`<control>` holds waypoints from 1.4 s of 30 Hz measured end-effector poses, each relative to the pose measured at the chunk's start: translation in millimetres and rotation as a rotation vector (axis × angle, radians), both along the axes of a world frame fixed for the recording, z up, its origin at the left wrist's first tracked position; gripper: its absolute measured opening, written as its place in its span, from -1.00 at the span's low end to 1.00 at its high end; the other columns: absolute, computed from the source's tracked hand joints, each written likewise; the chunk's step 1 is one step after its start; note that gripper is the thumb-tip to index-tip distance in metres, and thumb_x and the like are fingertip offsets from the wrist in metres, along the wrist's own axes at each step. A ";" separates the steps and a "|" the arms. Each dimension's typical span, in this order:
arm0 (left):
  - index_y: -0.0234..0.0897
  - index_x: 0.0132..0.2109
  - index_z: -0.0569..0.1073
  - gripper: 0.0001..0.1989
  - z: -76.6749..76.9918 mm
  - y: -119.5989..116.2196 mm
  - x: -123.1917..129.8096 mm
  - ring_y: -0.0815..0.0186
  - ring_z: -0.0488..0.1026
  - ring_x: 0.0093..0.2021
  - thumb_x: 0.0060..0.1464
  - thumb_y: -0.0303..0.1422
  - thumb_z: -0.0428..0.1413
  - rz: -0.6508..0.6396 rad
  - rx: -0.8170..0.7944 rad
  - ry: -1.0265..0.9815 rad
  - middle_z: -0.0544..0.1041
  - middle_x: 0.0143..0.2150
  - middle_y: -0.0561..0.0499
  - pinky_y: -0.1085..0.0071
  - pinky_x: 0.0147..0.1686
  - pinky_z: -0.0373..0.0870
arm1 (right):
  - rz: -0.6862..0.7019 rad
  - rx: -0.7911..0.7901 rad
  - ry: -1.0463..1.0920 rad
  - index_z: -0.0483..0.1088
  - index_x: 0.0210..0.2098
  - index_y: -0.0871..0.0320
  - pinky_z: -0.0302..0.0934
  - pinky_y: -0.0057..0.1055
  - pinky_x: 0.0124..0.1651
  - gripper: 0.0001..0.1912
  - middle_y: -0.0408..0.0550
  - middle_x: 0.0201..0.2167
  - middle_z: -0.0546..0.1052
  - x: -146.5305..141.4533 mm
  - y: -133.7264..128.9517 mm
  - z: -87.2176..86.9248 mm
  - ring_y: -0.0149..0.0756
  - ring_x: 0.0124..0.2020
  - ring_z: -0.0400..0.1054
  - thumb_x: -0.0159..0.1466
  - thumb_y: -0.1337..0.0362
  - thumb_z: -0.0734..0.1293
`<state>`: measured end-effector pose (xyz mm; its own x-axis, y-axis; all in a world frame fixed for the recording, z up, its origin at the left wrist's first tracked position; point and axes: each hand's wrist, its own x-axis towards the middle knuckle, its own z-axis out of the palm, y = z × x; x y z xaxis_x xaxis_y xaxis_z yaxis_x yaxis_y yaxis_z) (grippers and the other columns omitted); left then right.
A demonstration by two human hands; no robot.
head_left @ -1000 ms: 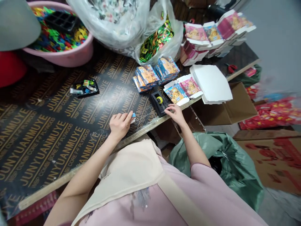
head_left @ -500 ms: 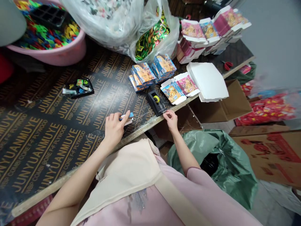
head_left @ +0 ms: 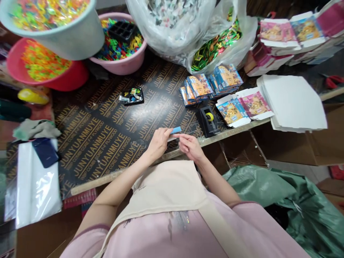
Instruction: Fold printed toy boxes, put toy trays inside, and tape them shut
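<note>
My left hand (head_left: 158, 144) is wrapped round a small box, whose blue edge (head_left: 176, 130) and white flap stick out past the fingers. My right hand (head_left: 190, 146) meets the box's near end with its forefinger stretched out and the other fingers curled; whether a piece of tape is on the fingertip is too small to tell. A black tape dispenser (head_left: 207, 122) with a yellow roll stands right of the hands, at the table edge. Beyond it lie stacked blue boxes (head_left: 200, 86) and flat unfolded boxes, one blue (head_left: 232, 110) and one pink (head_left: 255, 103).
A black tray (head_left: 133, 96) with small toys lies on the dark table. Tubs (head_left: 72, 44) of colourful pieces and plastic bags (head_left: 172, 39) stand behind. White sheets (head_left: 292, 102) and red scissors (head_left: 333, 81) lie right, a phone (head_left: 46, 152) left. A green sack (head_left: 258, 182) is below.
The view has swung left. My right hand has moved from the tape dispenser to the small box in my left hand.
</note>
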<state>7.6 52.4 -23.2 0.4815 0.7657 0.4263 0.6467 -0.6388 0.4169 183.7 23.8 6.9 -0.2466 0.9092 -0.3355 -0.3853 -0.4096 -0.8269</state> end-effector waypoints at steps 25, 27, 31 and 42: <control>-0.13 -0.28 0.59 -0.63 53.3 -5.3 -118.3 0.23 0.48 0.05 -0.01 -0.59 -0.04 -0.047 -0.457 0.095 0.62 -0.12 0.03 -0.05 0.34 0.08 | 0.012 0.742 -0.847 0.45 0.04 0.12 0.13 -0.01 0.25 -0.25 0.17 0.16 0.40 -42.3 183.6 -56.5 0.07 0.23 0.21 -0.06 -0.12 0.55; -0.17 -0.15 0.59 -0.74 40.6 3.4 -114.6 0.16 0.46 0.09 0.08 -0.47 0.04 0.036 -0.462 0.121 0.59 -0.02 -0.07 -0.02 0.27 0.19 | 0.209 0.837 -0.943 0.31 0.23 0.15 -0.02 0.12 0.34 -0.03 0.27 0.34 0.19 -73.7 220.4 -66.8 0.18 0.36 0.03 -0.09 -0.08 0.58; -0.25 0.24 0.38 -0.14 8.4 36.5 -81.3 -0.18 0.24 0.30 -0.24 -0.17 0.42 0.179 -0.469 0.292 0.34 0.29 -0.33 -0.17 0.27 0.12 | 0.501 0.893 -1.071 0.11 0.38 0.03 -0.09 0.34 0.28 0.20 0.30 0.44 -0.01 -127.6 279.9 -75.2 0.32 0.42 -0.12 -0.15 -0.04 0.62; -0.24 0.31 0.22 -0.02 15.4 35.8 -101.4 -0.13 0.36 0.08 -0.34 -0.41 0.34 0.197 -0.477 0.403 0.32 0.10 -0.24 -0.02 0.10 0.34 | 0.654 1.007 -1.127 0.10 0.39 0.08 -0.04 0.06 0.24 0.01 0.19 0.18 0.32 -131.0 268.9 -70.4 0.14 0.22 0.14 -0.03 0.22 0.48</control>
<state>-93.7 88.2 -7.8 0.3639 0.9164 -0.1668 0.8975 -0.2972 0.3257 52.8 292.7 -63.5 -0.7090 0.7048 0.0243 0.5687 0.5918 -0.5713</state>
